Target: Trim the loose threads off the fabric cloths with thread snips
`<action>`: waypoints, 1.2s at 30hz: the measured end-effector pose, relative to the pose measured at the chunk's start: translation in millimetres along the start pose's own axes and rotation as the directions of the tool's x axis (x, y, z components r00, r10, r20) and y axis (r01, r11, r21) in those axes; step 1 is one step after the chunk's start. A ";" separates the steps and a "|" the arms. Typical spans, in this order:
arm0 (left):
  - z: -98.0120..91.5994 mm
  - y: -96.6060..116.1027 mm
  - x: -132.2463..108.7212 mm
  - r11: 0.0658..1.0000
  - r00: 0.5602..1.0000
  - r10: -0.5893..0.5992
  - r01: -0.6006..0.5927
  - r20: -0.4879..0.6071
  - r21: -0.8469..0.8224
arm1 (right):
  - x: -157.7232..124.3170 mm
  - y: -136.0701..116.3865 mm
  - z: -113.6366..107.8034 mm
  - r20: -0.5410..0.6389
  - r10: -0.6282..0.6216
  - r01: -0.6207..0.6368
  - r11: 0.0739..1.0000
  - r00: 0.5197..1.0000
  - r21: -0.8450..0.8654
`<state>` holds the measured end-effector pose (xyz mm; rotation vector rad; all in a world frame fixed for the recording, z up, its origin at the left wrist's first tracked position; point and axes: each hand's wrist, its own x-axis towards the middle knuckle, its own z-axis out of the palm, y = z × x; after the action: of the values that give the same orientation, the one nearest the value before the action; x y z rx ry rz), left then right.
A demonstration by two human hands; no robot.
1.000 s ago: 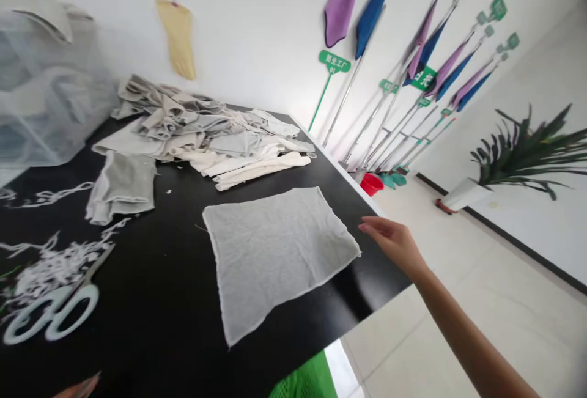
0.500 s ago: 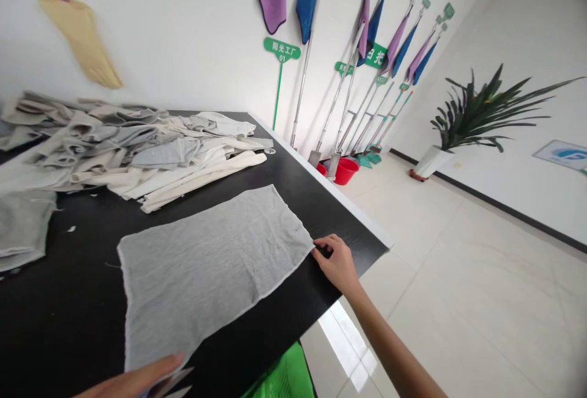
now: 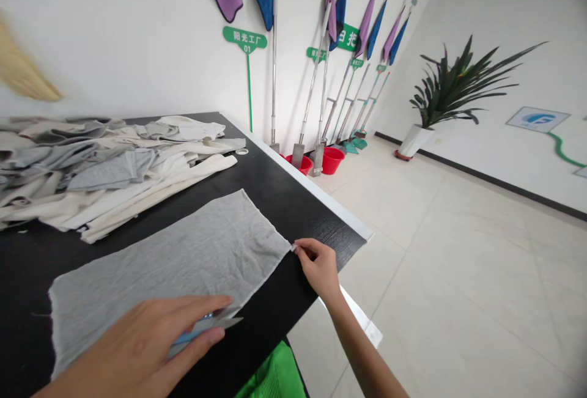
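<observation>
A grey rectangular cloth (image 3: pixel 169 257) with pale edges lies spread and slightly wrinkled on the black table (image 3: pixel 293 202). At its right corner, my right hand (image 3: pixel 318 266) pinches the cloth's tip between thumb and fingers. My left hand (image 3: pixel 156 334) is over the cloth's near edge, closed around blue-handled thread snips (image 3: pixel 202 327). Their pointed metal blades stick out past the fingertips, toward the right. Most of the snips' handle is hidden in the palm.
A heap of grey and cream cloth pieces (image 3: pixel 114 159) covers the table's back left. Below the near edge is a green container (image 3: pixel 277 376). Mops, red buckets (image 3: pixel 332 161) and hanging cloths line the wall. A potted plant (image 3: pixel 415 141) stands on the floor further right.
My left hand with the snips has come up and right over the cloth's near edge, showing more of it. My right hand keeps its pinch on the corner. The view has turned right.
</observation>
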<state>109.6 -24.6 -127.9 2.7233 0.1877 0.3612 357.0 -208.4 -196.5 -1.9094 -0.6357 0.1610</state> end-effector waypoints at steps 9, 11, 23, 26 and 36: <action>16.3 16.1 95.1 0.997 0.962 0.079 -0.082 0.262 0.001 | 6.7 10.3 -16.7 0.019 0.066 -0.067 0.995 0.998 0.075; 22.2 15.2 105.7 0.996 0.964 0.091 -0.089 0.250 -0.017 | 5.6 7.9 -15.0 0.064 0.018 -0.017 1.000 0.998 -0.021; 24.9 -3.2 97.8 0.999 0.931 -0.047 0.051 0.362 -0.004 | -10.7 -2.6 12.0 0.006 -0.080 0.080 0.973 0.997 -0.218; 23.5 -2.8 99.0 0.999 0.931 -0.041 0.047 0.363 -0.008 | -11.0 -1.0 9.3 -0.017 -0.097 0.094 0.987 0.995 -0.133; 38.2 1.0 129.7 0.998 0.933 0.062 -0.050 0.355 -0.044 | -11.3 -1.0 4.1 -0.127 0.053 -0.037 0.992 0.991 0.124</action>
<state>244.4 -15.9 -132.6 2.7063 0.0029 -0.1176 345.4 -210.4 -199.3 -1.8009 -0.4849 0.1011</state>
